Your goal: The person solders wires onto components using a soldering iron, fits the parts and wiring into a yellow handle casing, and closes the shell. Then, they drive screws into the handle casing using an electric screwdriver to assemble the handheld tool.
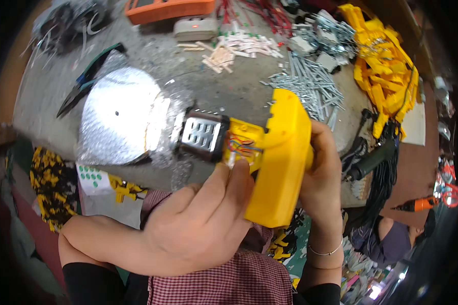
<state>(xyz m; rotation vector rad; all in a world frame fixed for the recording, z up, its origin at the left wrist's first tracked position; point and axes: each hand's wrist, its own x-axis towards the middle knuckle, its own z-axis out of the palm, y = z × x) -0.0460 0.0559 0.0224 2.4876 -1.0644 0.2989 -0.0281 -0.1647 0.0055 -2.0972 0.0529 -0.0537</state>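
My right hand (321,173) is wrapped around the far side of a yellow plastic housing (282,162), holding it tilted above the bench. Beside it is an open yellow compartment (245,133) with thin red and blue wires (241,146) inside. My left hand (196,223) reaches in there with its fingertips pinched on a small white piece (232,159), too blurred to name. Adjoining the compartment is a black and silver slotted part (202,134). Left of that lies a round silver disc (119,109) in bubble wrap; whether they are joined I cannot tell.
Long screws (310,84) lie in a heap beyond the housing, with yellow plastic parts (384,71) at far right. Pliers (81,86) rest at left. A dark green corded screwdriver (374,161) is on the right. An orange device (169,9) stands at the back.
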